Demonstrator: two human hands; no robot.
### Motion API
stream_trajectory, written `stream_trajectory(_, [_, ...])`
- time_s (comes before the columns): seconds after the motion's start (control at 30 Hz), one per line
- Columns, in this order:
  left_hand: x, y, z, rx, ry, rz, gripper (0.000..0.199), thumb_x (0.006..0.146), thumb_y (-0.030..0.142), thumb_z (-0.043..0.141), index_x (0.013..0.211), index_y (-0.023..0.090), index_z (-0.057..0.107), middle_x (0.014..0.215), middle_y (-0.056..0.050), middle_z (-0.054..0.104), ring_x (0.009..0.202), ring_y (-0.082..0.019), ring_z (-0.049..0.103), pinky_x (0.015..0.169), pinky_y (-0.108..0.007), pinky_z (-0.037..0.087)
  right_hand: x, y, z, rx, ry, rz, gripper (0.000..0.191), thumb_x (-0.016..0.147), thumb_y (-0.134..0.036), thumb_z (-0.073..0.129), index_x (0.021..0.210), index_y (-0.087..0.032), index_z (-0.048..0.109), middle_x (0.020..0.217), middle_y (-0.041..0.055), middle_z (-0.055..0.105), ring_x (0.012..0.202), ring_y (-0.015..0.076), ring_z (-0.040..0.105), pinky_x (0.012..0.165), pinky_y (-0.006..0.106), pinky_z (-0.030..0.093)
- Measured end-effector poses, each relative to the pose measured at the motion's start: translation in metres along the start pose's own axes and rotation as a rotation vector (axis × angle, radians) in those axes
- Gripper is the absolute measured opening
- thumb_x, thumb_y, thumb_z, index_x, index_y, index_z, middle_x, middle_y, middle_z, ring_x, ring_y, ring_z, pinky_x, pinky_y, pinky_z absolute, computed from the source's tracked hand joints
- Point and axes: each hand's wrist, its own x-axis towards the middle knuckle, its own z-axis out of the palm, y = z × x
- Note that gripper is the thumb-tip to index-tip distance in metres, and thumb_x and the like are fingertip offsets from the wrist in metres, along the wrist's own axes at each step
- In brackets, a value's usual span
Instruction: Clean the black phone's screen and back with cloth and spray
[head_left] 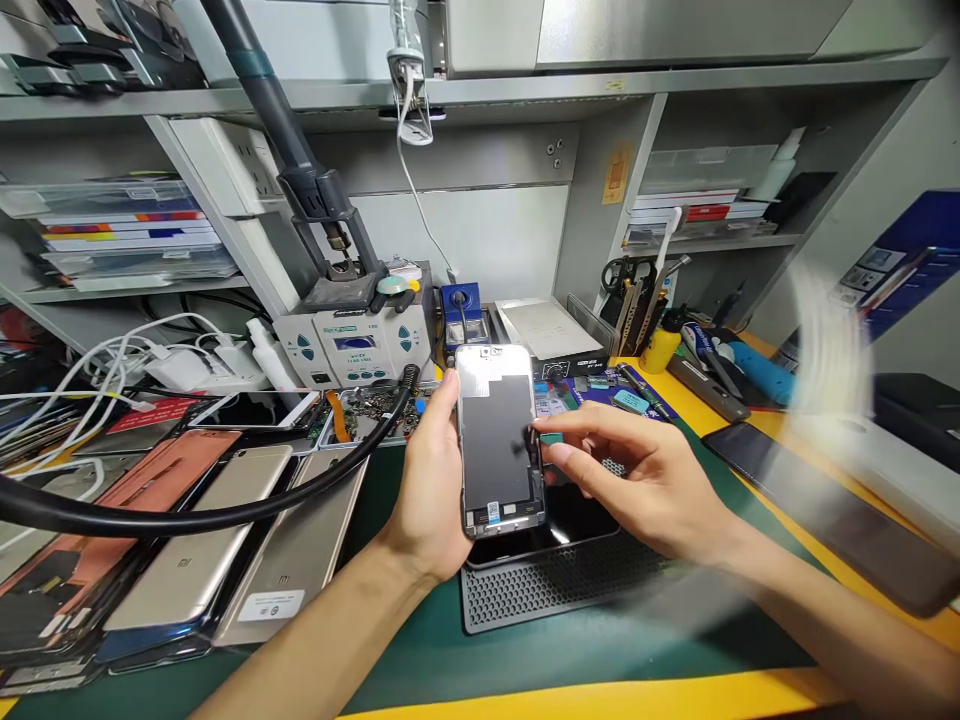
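Note:
My left hand [429,480] is wrapped round a phone screen [495,430], holding it upright with its inner side towards me. That side has a large dark panel, a silvery top and a small white label near the bottom. At its right edge, my right hand [637,470] pinches with thumb and forefinger at a dark flex cable [534,456]; the exact grip is partly hidden. Behind and below the screen, another phone [577,520] lies with its glossy black face up on a grey perforated mat [540,595].
Several phones and back covers [195,540] lie at the left under a thick black hose [225,520]. A soldering station [356,340] stands behind. At the right are a dark phone [825,500], a yellow bottle [660,345] and a blurred, see-through fan-like shape [832,350].

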Motion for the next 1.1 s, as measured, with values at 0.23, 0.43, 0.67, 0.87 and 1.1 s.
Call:
stream_trajectory(0.23, [0.002,0.0,0.001,0.0,0.009,0.011,0.047,0.1,0.047,0.036,0.123,0.02,0.067,0.104,-0.008,0.076,0.097,-0.03,0.072,0.087,-0.044,0.058,0.0,-0.002,-0.002,0.076,-0.015,0.049,0.019,0.091,-0.028,0.069,0.108,-0.023,0.076,0.088,0.004,0.07,0.06,0.0103,0.056,0.054,0.024,0.047])
stream_trajectory(0.43, [0.001,0.0,0.001,0.011,0.021,-0.018,0.048,0.099,0.049,0.037,0.121,0.019,0.068,0.101,-0.009,0.077,0.098,-0.031,0.072,0.087,-0.043,0.057,0.002,0.0,-0.006,0.331,-0.102,0.183,0.019,0.089,-0.032,0.073,0.104,-0.022,0.077,0.083,0.0035,0.072,0.056,0.0085,0.055,0.049,0.019,0.046])
stream_trajectory(0.67, [0.002,0.0,-0.001,0.026,0.001,-0.062,0.053,0.096,0.055,0.038,0.116,0.018,0.07,0.099,-0.01,0.076,0.1,-0.033,0.071,0.087,-0.045,0.057,0.005,0.002,-0.009,0.42,-0.152,0.243,0.016,0.087,-0.033,0.076,0.099,-0.023,0.078,0.083,0.0028,0.071,0.055,0.0082,0.055,0.046,0.019,0.047])
stream_trajectory(0.87, [0.001,0.001,-0.001,0.031,0.006,-0.077,0.055,0.096,0.057,0.037,0.115,0.017,0.07,0.098,-0.011,0.076,0.101,-0.033,0.07,0.087,-0.046,0.058,0.004,0.001,-0.01,0.445,-0.178,0.271,0.016,0.084,-0.033,0.078,0.095,-0.021,0.079,0.077,0.0018,0.068,0.052,0.0083,0.054,0.045,0.019,0.047])
stream_trajectory(1.1, [0.001,0.0,-0.001,0.054,0.019,-0.066,0.055,0.096,0.057,0.037,0.116,0.017,0.069,0.1,-0.011,0.076,0.102,-0.033,0.07,0.087,-0.046,0.059,0.003,0.004,-0.011,0.435,-0.212,0.331,0.021,0.082,-0.035,0.08,0.095,-0.019,0.078,0.072,0.0027,0.067,0.053,0.0102,0.056,0.046,0.021,0.046])
